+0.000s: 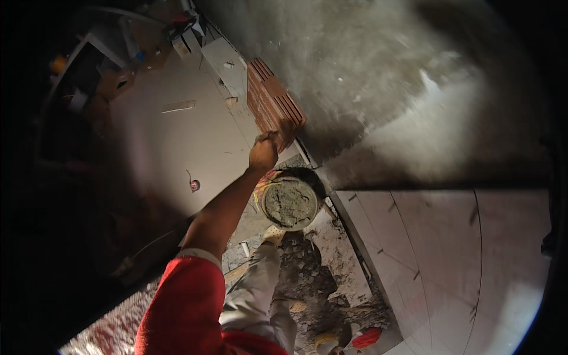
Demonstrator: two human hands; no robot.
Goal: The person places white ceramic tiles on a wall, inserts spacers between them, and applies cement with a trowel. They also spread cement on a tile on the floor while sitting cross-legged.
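Note:
My left hand (265,149) reaches up past a bucket of wet grey mortar (289,204), its fingers closed on the near end of a brown slotted stack that looks like tile cartons (271,97). The stack leans along the edge where the pale floor meets the rough wall. My right hand is out of view. Below the bucket are my legs and a perforated shoe (273,235). A small red tape measure (194,186) lies on the pale floor (148,154) to the left.
A rough grey wall (402,94) fills the upper right, with pale tiled panels (444,260) below it. Offcuts and boxes (186,41) lie at the upper left. Rubble (302,266) surrounds my feet; red and yellow items (364,337) lie at the lower right.

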